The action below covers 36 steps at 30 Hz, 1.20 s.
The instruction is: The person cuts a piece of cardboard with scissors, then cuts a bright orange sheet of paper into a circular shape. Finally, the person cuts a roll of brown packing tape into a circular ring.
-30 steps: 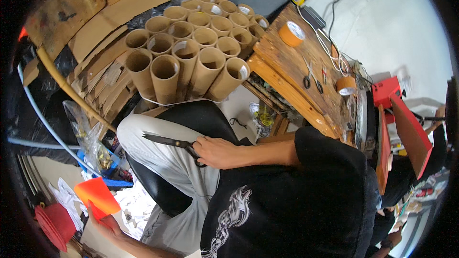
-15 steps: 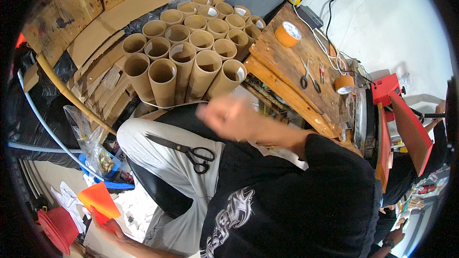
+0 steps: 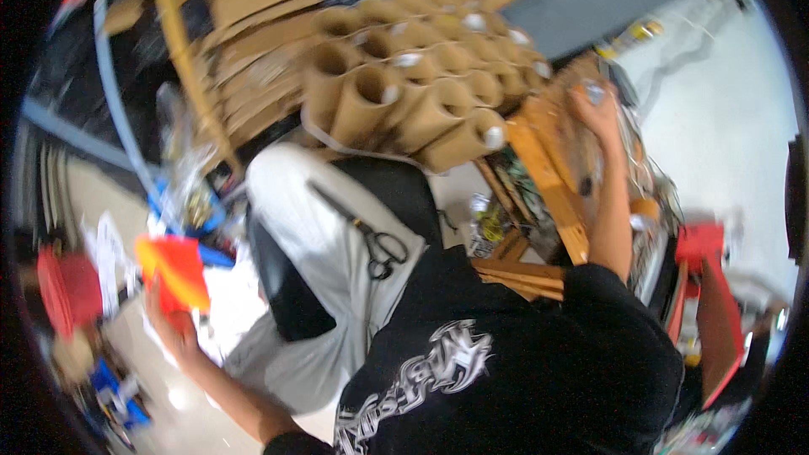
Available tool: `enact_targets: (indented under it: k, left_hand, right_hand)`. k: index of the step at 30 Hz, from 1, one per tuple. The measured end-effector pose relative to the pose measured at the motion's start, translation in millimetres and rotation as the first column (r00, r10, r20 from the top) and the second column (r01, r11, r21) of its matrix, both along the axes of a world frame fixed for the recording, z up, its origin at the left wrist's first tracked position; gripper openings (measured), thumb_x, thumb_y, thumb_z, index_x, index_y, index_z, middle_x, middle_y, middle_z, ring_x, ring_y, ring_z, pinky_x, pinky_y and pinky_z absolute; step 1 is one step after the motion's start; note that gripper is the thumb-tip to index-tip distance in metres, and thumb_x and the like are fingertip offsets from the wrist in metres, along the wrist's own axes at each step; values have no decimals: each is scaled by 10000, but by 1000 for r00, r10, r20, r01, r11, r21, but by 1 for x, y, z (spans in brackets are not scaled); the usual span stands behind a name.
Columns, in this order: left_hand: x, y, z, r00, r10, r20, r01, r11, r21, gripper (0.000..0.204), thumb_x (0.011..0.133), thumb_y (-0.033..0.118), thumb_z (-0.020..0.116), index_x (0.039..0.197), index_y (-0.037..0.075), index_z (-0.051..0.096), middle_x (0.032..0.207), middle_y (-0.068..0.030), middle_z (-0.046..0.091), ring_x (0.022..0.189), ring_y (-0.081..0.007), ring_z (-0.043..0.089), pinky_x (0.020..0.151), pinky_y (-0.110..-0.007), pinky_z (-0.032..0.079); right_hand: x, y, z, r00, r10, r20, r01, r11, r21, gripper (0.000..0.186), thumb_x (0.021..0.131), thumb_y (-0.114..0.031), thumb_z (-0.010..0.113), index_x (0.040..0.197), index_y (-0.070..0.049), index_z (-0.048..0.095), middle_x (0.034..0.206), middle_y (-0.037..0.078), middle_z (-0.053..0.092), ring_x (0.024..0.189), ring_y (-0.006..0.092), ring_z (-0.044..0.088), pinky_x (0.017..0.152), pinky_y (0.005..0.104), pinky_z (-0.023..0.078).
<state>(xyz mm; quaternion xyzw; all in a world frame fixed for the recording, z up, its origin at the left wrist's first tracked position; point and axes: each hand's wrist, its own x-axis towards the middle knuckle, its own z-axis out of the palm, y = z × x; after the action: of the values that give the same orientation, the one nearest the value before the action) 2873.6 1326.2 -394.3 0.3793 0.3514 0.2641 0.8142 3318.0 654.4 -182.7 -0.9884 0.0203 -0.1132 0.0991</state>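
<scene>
My left hand (image 3: 173, 329) holds a bright orange sheet (image 3: 177, 270), low at the left. Over the wooden bench, my right hand (image 3: 600, 118) has its fingers round a roll of orange tape (image 3: 595, 93); blur hides most of the roll, but its pale inner side shows. Black-handled scissors (image 3: 381, 253) lie across my light grey trouser leg (image 3: 291, 194). Several brown cardboard tubes (image 3: 358, 105) stand bundled upright in front of me, bound by a white strap (image 3: 318, 131).
The wooden bench (image 3: 548, 168) stands at the right, with a second tape roll (image 3: 645, 209) near its end. Behind that is a red machine (image 3: 701, 243). Flat cardboard (image 3: 253, 76) and a bamboo pole (image 3: 184, 55) are at the left, near a red stool-like object (image 3: 67, 291).
My right hand has swung from above my lap out to the tape roll on the bench and closed round it. The view has turned; the left hand still holds the orange sheet.
</scene>
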Motion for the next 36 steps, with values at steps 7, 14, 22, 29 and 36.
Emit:
enact_targets:
  k: [7, 14, 22, 29, 36]
  left_hand:
    - [63, -61, 90, 998, 27, 64, -34, 993, 115, 292, 914, 80, 727, 1175, -2, 626, 1112, -90, 707, 1034, -164, 683, 944, -311, 528]
    - [92, -95, 128, 977, -50, 207, 62, 997, -53, 242, 885, 70, 770, 1065, 6, 621, 1056, -102, 724, 925, -156, 720, 839, -294, 586]
    - [105, -116, 102, 989, -28, -144, 102, 836, 539, 408, 826, 76, 846, 820, 93, 438, 770, -5, 583, 693, -68, 577, 630, -212, 485]
    - [97, -120, 93, 983, 2, -183, 125, 721, 681, 433, 820, 75, 845, 916, 49, 424, 800, -29, 575, 757, -81, 584, 660, -243, 501]
    - [94, -118, 88, 976, -9, -218, 155, 729, 667, 419, 886, 140, 795, 1099, 7, 460, 939, -99, 620, 863, -122, 629, 715, -274, 526]
  right_hand:
    - [-101, 203, -8, 899, 344, 270, -409, 881, 239, 869, 795, -367, 869, 1445, 28, 448, 1415, 210, 513, 1325, 309, 494, 1114, 429, 396]
    - [-199, 372, -102, 323, 920, 220, -870, 197, 453, 863, 682, -244, 913, 1387, -17, 471, 1320, 220, 495, 1229, 400, 524, 1054, 447, 440]
    - [-216, 419, -129, 164, 976, 141, -614, -11, 789, 923, 713, -235, 904, 1434, 4, 381, 1362, 222, 527, 1204, 384, 577, 1026, 460, 457]
    - [-227, 410, -161, 314, 901, 300, -645, -30, 764, 1174, 691, -195, 928, 1539, 12, 142, 1394, 210, 510, 1276, 358, 542, 1093, 448, 424]
    - [-224, 408, -156, 263, 890, 373, -800, -14, 599, 973, 634, -135, 930, 1440, -43, 393, 1379, 204, 516, 1256, 374, 555, 1051, 440, 470]
